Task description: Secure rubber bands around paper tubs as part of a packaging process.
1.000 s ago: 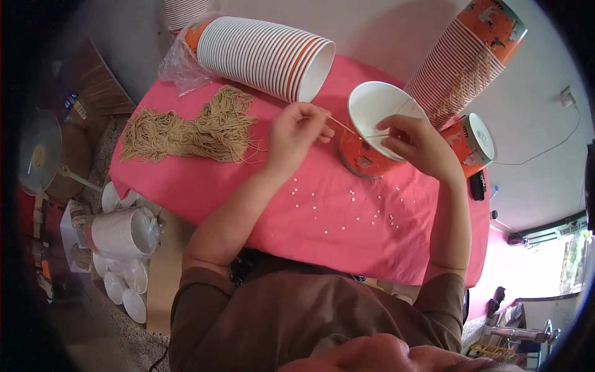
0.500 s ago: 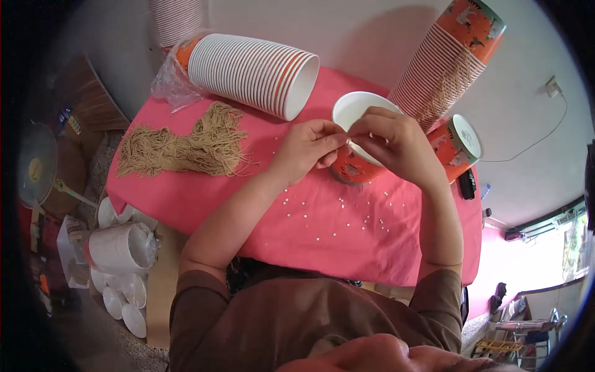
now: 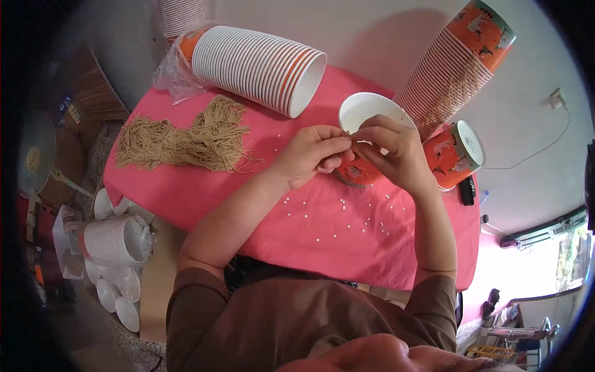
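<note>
Pinching fingers (image 3: pixel 334 145) narrow, left hand (image 3: pixel 310 154) and right hand (image 3: pixel 400 150) meet near left rim of orange paper bucket (image 3: pixel 367 106), anything between tips too small to tell. Bucket stands on pink tablecloth (image 3: pixel 347 260), right of tan string bundle (image 3: pixel 183 141).

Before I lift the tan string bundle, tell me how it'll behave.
The tan bundle will probably sag, since its strands lie loose and wavy. It looks light, being thin cord. The stray ends at its right may snag.
</note>
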Demonstrator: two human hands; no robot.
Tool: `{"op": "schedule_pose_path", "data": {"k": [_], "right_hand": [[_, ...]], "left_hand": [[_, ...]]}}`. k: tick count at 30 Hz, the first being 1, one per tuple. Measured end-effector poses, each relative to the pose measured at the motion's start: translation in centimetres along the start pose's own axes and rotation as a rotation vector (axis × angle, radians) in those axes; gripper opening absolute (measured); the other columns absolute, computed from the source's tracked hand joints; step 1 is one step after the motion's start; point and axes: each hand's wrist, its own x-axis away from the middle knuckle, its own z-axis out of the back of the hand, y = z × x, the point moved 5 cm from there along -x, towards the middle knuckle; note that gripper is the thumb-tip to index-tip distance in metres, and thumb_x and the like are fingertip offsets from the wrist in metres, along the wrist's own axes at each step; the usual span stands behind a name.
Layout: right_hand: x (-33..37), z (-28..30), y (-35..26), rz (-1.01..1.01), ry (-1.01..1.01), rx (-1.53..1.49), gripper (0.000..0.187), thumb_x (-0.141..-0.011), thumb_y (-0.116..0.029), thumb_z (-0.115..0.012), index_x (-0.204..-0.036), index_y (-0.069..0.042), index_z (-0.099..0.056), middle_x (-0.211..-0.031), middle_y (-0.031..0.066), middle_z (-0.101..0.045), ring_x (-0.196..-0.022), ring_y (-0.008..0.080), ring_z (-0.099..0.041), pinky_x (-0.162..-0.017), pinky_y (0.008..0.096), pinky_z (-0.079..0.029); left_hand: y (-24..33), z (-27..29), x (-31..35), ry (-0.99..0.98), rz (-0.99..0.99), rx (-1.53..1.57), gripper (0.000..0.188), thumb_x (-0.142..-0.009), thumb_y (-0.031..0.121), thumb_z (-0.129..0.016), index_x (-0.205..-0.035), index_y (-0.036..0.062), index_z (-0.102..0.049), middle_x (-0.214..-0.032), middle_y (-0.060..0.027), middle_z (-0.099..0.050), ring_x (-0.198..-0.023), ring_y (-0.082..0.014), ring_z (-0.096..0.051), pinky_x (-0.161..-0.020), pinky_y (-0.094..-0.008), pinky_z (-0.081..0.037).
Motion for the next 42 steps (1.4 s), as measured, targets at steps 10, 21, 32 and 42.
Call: {"op": "schedule_pose_path", "data": {"k": [10, 21, 32, 42], "right_hand": [[0.0, 2.8, -0.1, -0.054, 0.048, -0.018, 0.009, -0.079, -0.001, -0.064, -0.086, -0.001, -0.058, -0.082, 0.014, -0.058, -0.071, 0.0329, -0.059, -0.061, 0.0357, -0.047], [-1.6, -0.1, -0.9, 0.092, -0.078, 0.135, 0.009, -0.078, -0.001, -0.067, -0.084, -0.001, -0.06, -0.078, 0.01, -0.058, -0.064, 0.026, -0.059, -0.055, 0.0333, -0.045], [-1.2, -0.9, 0.0, -0.004, -0.101, 0.046, 0.011, -0.081, -0.012, -0.066, -0.082, -0.002, -0.061, -0.079, 0.0124, -0.06, -0.069, 0.0325, -0.06, -0.06, 0.0402, -0.045], [-1.0, -1.7, 1.3, -0.364, -0.294, -0.202, 0.02, -0.091, -0.015, -0.056, -0.085, 0.003, -0.059, -0.066, 0.0167, -0.054, -0.059, 0.0229, -0.052, -0.059, 0.0369, -0.042]], "left_hand": [[1.1, 0.5, 0.8, 0.102, -0.221, -0.473, 0.018, -0.092, 0.013, -0.06, -0.108, 0.0038, -0.06, -0.085, -0.0017, -0.063, -0.061, -0.0021, -0.044, -0.052, -0.0165, -0.033], [0.5, -0.3, 1.3, 0.08, -0.098, -0.159, 0.016, -0.094, 0.012, -0.058, -0.105, 0.0018, -0.061, -0.079, 0.0027, -0.057, -0.061, -0.0007, -0.042, -0.05, -0.0161, -0.031], [0.1, -0.5, 1.1, 0.054, -0.078, -0.085, 0.011, -0.09, 0.01, -0.062, -0.1, 0.0061, -0.06, -0.074, 0.0067, -0.05, -0.059, -0.0015, -0.041, -0.049, -0.016, -0.031], [1.2, -0.8, 1.8, 0.306, -0.654, -0.609, 0.008, -0.086, 0.002, -0.065, -0.093, 0.0012, -0.061, -0.081, 0.0014, -0.062, -0.07, -0.0028, -0.055, -0.061, -0.019, -0.046]]}}
